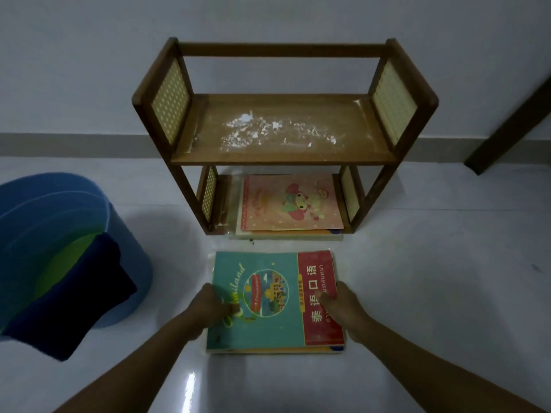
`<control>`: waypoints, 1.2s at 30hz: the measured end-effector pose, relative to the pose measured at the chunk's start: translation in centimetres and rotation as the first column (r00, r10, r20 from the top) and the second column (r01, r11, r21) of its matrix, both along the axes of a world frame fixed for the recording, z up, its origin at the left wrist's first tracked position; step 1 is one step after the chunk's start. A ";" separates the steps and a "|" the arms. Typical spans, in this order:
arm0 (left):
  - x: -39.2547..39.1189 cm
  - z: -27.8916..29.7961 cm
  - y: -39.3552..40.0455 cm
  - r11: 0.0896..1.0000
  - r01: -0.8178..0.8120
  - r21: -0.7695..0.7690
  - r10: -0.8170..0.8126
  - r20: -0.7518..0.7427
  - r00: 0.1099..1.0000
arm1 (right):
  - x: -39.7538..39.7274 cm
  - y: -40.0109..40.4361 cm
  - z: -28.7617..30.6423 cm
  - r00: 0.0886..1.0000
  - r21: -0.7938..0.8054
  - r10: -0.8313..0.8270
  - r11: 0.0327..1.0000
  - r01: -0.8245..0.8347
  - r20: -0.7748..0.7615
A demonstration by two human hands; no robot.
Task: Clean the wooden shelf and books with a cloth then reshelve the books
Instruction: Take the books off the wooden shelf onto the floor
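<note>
While shelf (283, 129) top board carries white debris, left hand (208, 308) and right hand (343, 308) pinch, apparently, book stack (268, 302) side edges on floor (417, 293), keeping board free for wiping.

Premises: a room in a private dwelling, on the evidence below. The floor (417, 293) is glossy pale tile meeting a plain painted wall (268, 16) with a grey skirting band (74, 144). A small wooden shelf (283, 129) with patterned side panels stands directly on the floor against the wall, a household piece rather than office or shop fitting. A children's cartoon-cover book (290, 204) lies in its lower tier. A blue plastic bucket (59, 234) (dark cloth (74, 293) draped over its rim) stands alongside. A dark wooden frame (512, 120) shows at the right edge.
</note>
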State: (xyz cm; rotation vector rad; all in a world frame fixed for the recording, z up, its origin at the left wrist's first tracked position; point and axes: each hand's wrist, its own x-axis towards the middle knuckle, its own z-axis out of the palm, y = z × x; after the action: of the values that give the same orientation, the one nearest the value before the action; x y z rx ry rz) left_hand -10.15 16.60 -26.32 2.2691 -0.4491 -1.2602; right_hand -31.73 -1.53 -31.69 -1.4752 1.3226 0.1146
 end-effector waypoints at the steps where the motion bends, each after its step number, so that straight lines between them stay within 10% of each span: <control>1: 0.3 -0.4 -0.2 1.000 0.014 0.014 -0.014 0.005 1.000 | 0.3 -0.2 -0.1 0.999 -0.037 0.023 0.999 -0.024 -0.027; 7: 2.4 0.4 -2.3 0.840 0.380 0.387 -0.475 0.187 0.860 | 2.1 -2.1 1.9 0.927 -0.301 0.256 0.893 -0.336 -0.275; 11: 6.3 -0.2 -7.7 0.969 0.245 0.023 -0.213 0.579 0.787 | 6.5 -7.7 4.0 0.947 -0.581 0.310 0.757 -0.298 -0.083; 13: 8.7 -2.9 -11.4 0.948 0.296 -0.115 -0.206 0.484 0.851 | 9.2 -10.8 4.0 0.944 -0.603 0.325 0.742 -0.293 -0.058; 17: 9.2 -3.1 -15.4 0.977 -0.107 -0.185 0.145 0.204 0.968 | 11.7 -14.3 2.0 0.961 -0.539 0.245 0.796 -0.276 -0.130; 28: 8.1 -0.3 -17.6 0.845 -0.477 -0.241 0.390 -0.331 0.859 | 13.4 -15.8 0.4 0.989 -0.309 -0.146 0.941 0.138 -0.002; 32: 6.9 -0.6 -17.0 0.803 -0.553 -0.222 0.511 -0.218 0.831 | 12.9 -16.4 2.1 0.898 0.056 -0.367 0.929 0.365 0.243; 36: 5.7 1.4 -14.4 0.787 -0.547 -0.284 0.528 -0.147 0.836 | 11.5 -15.0 5.0 0.909 -0.035 -0.276 0.953 0.301 0.314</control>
State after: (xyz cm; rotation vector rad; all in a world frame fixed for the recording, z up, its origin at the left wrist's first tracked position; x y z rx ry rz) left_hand -4.46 2.22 -24.88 1.8831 0.0360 -0.8797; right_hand -20.24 -16.49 -26.66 -1.2865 1.2841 -0.3542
